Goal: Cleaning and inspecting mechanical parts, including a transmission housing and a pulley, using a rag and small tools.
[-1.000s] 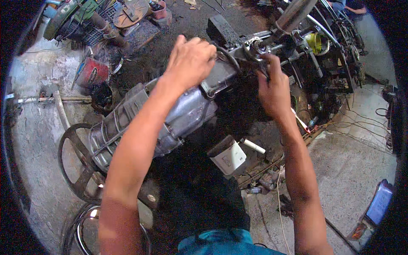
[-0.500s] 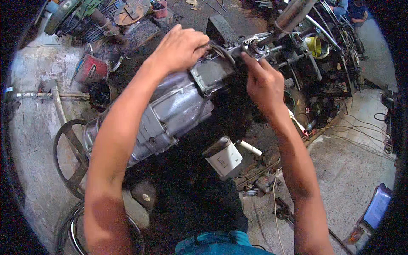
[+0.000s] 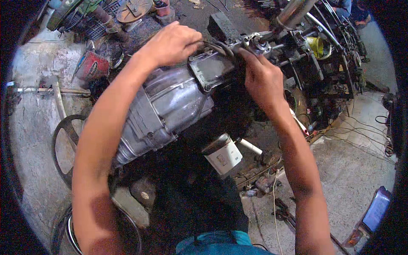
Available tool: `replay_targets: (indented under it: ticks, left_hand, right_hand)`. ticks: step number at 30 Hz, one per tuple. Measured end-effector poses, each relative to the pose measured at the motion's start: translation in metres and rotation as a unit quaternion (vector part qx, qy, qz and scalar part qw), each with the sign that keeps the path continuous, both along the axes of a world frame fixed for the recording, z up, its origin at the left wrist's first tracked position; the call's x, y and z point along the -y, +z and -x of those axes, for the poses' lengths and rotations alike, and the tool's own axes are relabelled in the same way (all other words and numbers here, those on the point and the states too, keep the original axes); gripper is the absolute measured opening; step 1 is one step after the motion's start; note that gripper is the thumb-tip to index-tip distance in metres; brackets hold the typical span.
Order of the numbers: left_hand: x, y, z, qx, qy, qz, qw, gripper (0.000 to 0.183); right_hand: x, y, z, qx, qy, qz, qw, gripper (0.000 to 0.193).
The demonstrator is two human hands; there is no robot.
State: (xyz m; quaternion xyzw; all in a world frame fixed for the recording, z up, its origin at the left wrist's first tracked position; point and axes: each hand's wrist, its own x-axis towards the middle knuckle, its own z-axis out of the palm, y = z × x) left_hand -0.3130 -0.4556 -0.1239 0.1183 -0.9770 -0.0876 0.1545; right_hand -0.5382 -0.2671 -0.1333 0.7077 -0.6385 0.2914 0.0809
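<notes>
A silver metal gearbox casing [image 3: 178,102] lies slantwise before me, with a rectangular flanged opening or cover [image 3: 214,68] on its upper end. My left hand [image 3: 172,44] is above that end, its fingers closed on one end of a dark, thin, curved strip-like piece [image 3: 223,47]; its kind is unclear. On the other side my right hand [image 3: 265,80] has curled fingers, with fingertips at the strip's far end beside the casing's shaft end [image 3: 257,42]. Those fingertips are dark and partly hidden, but they appear to pinch the strip.
A white container [image 3: 223,157] sits below the casing. To the left are a red bucket [image 3: 93,64] and a dark steering-wheel-like ring [image 3: 63,131]. A thick metal tube [image 3: 293,15] and a yellow container [image 3: 315,46] are at the upper right. Cables [image 3: 352,129] trail over the floor.
My left hand has shifted a little left and up with its end of the dark strip. The right fingertips have moved slightly left onto the strip's other end.
</notes>
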Motion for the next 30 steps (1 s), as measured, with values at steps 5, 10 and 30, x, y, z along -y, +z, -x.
replay_targets:
  ticks: [5,10,30]
  left_hand:
    - [-0.024,-0.011,-0.011,-0.011,0.03,0.016,0.999,0.022]
    - [-0.069,0.0,0.01,0.022,0.081,0.009,0.996,0.019]
    - [-0.105,0.0,0.02,-0.083,0.212,-0.074,0.971,0.049]
  right_hand:
    - [-0.024,0.005,0.0,-0.027,-0.004,-0.139,0.99,0.05]
    - [-0.031,0.006,0.001,0.027,0.014,-0.115,0.993,0.051]
    - [-0.206,0.178,0.203,-0.147,-0.127,-0.196,0.961,0.026]
